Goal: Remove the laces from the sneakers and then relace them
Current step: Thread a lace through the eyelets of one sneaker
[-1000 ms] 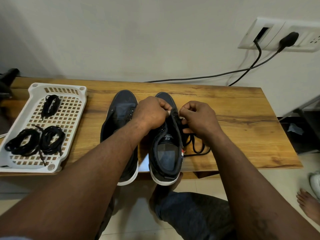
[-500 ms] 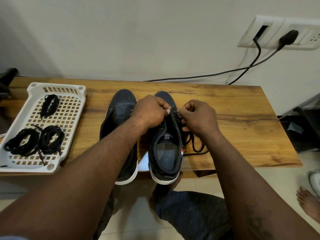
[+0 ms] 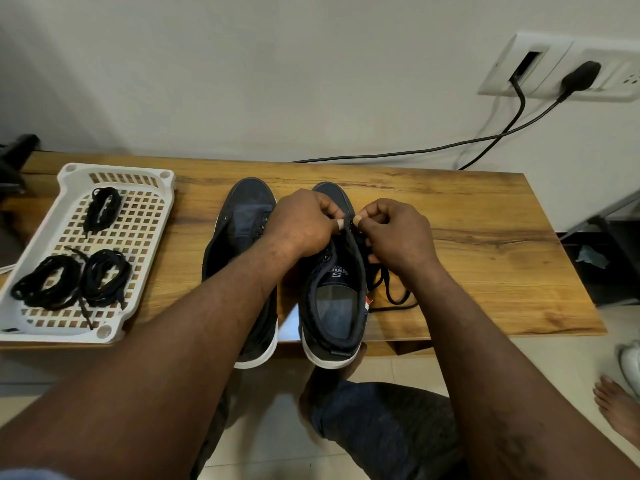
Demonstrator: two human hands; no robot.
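Mid-frame, two dark sneakers stand side by side on the wooden table (image 3: 502, 258), heels over its near edge; the left hand (image 3: 304, 225) pinches the eyelet flap of the right-hand sneaker (image 3: 334, 306) between thumb and curled fingers; the right hand (image 3: 398, 237), fingers curled tight, pinches the black lace (image 3: 387, 289) at that same flap; the slack loops on the table just right of the shoe; the other sneaker (image 3: 247, 209) sits just left, eyelets showing; at left, a white tray (image 3: 114, 169) holds three coiled lace bundles (image 3: 48, 289).
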